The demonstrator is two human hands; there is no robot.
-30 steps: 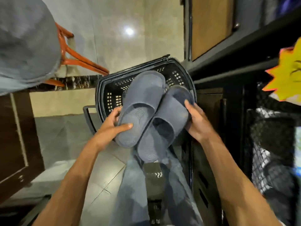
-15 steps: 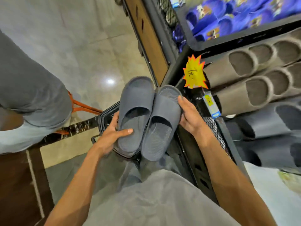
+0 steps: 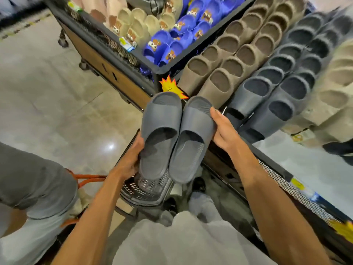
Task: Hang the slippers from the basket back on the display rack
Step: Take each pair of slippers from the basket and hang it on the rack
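The left hand [image 3: 131, 159] gripped the left slipper [image 3: 162, 119] at its outer edge near the heel. Its fingers were curled under the sole and mostly hidden, so I cannot tell whether they were spread. Half a second earlier its thumb had lain flat across the footbed; now only the thumb's edge showed at the rim. The right hand [image 3: 223, 131] held the right slipper [image 3: 194, 127] along its outer side. One finger lay pressed straight against the strap, and the others were tucked out of sight behind the sole.

The two grey slippers touched side by side between the two sets of fingers, toes pointing away. A second before, they had been crossed over each other. They had also risen: the black basket [image 3: 145, 194], formerly behind them, now sat below the left fingers, just under the heels. The yellow starburst tag [image 3: 171, 87], earlier off to the right of the right fingertips, now stood just beyond the toes.

The view had swung up to the display rack [image 3: 286, 188]. Rows of dark grey slippers [image 3: 256, 92] hung just beyond the right fingers, with brown slippers [image 3: 219, 81] beside them and blue slippers [image 3: 172, 46] farther off.
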